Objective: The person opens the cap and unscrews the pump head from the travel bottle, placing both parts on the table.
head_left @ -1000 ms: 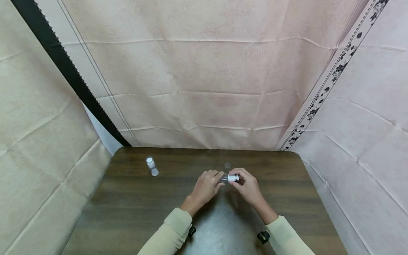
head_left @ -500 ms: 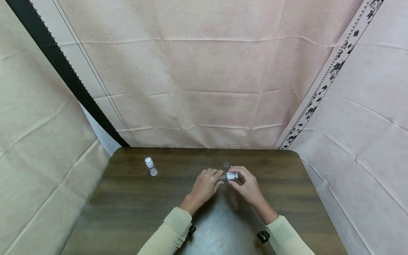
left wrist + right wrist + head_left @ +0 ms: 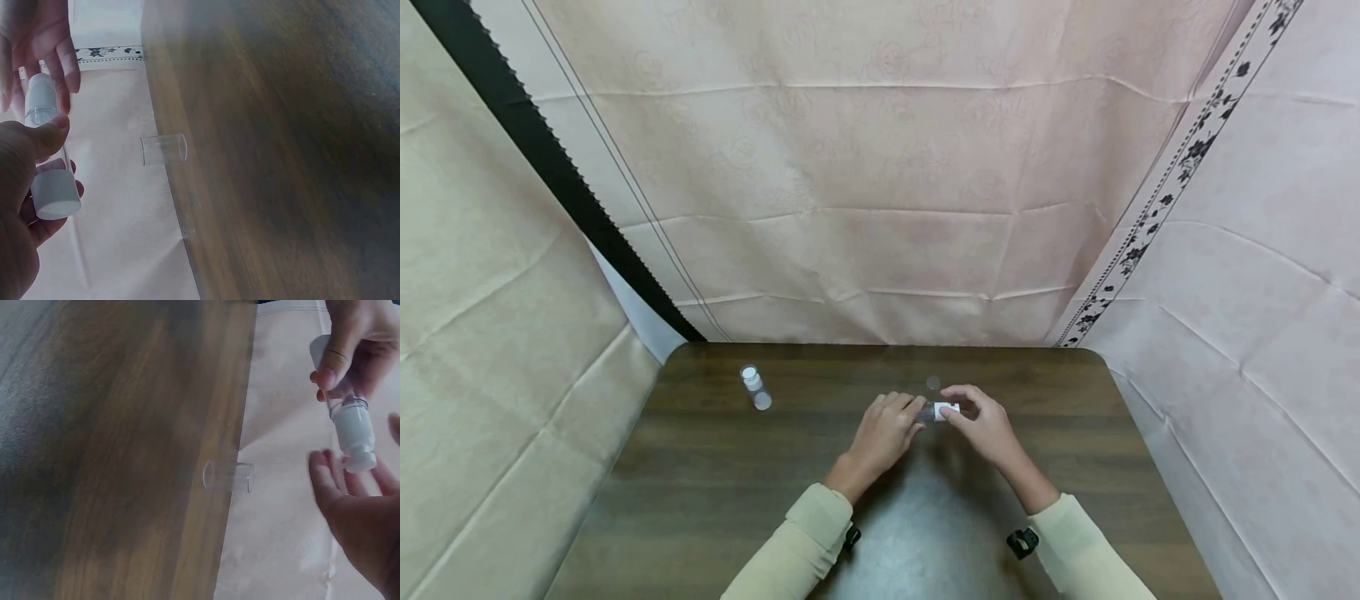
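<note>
Two-handed hold on a small bottle above a tabletop. The left hand [image 3: 886,435] grips a slim transparent cylindrical bottle with a white base and a white pump-like top [image 3: 354,430]; its thumb lies across the clear body and its fingers curl beneath, pinching it. The bottle lies nearly level, raised over the brown wood-grained table [image 3: 700,500] near the middle of the far edge, its white top towards the right hand [image 3: 988,429]. The right hand's fingers are parted and loosely bent about this white top, with the thumb set apart from them; whether they touch it cannot be told. Just beyond the hands, a short transparent cylinder [image 3: 164,150] stands upright on the table beside the far edge, slightly right of its middle. A second small transparent bottle with a white top [image 3: 756,388] is near the table's far left corner, well apart from the hands; it appears to stand upright. Pale green sleeves [image 3: 797,542] cover both forearms, and a small black device [image 3: 1022,543] is worn at each wrist. Behind the far edge hangs a creased pinkish-white cloth [image 3: 887,167], flanked on the right by a white cloth [image 3: 1262,375] with a black floral border.
</note>
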Tool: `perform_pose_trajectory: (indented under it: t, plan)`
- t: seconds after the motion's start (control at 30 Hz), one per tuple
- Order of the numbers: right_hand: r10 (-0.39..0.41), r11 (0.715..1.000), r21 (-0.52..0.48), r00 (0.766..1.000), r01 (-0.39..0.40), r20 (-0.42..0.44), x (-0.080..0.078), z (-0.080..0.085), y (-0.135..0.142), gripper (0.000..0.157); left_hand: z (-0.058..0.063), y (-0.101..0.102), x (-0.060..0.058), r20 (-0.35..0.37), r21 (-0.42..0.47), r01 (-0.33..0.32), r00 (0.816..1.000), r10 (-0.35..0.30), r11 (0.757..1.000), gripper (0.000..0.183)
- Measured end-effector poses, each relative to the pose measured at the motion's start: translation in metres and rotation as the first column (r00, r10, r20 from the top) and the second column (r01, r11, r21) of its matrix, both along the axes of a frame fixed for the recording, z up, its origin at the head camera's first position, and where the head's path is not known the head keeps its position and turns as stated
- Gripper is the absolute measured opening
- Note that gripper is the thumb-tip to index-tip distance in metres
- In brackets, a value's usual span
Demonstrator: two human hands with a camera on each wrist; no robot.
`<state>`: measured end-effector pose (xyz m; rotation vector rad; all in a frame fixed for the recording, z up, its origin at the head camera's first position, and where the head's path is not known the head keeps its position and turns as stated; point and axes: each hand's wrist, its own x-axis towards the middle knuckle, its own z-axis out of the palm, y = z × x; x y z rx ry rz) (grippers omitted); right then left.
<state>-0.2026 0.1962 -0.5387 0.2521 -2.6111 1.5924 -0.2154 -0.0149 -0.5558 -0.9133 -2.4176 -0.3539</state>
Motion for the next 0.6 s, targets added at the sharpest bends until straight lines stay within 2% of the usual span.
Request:
perform_pose_trajectory:
  t: [0.1, 0.23, 0.33, 0.4, 0.6]
  plan:
    - [0.014, 1.0, 0.013, 0.995, -0.016, 0.103, -0.0015, 0.0013, 0.0002, 0.031, 0.0013, 0.0008, 0.0006, -0.007, -0.021, -0.006, 1.0, 0.006, 1.0, 0.037]
    - [0.039, 0.999, -0.042, 0.98, -0.032, 0.196, -0.0031, 0.001, -0.0011, 0.031, 0.0015, 0.0013, 0.0011, -0.016, -0.057, -0.019, 1.0, 0.018, 0.998, 0.036]
    - [0.053, 0.996, -0.076, 0.974, -0.037, 0.221, -0.0035, 0.0009, -0.001, 0.033, 0.0011, 0.0017, 0.0013, -0.031, -0.079, -0.026, 0.999, 0.023, 0.997, 0.035]
    - [0.075, 0.995, -0.088, 0.968, -0.056, 0.239, -0.0021, 0.007, -0.0013, 0.033, 0.0008, 0.002, 0.0014, -0.043, -0.091, -0.03, 0.999, 0.026, 0.995, 0.034]
    - [0.106, 0.988, -0.14, 0.955, -0.07, 0.276, -0.004, 0.0016, -0.0009, 0.028, 0.0017, 0.0023, 0.0026, -0.056, -0.115, -0.034, 0.998, 0.028, 0.993, 0.029]
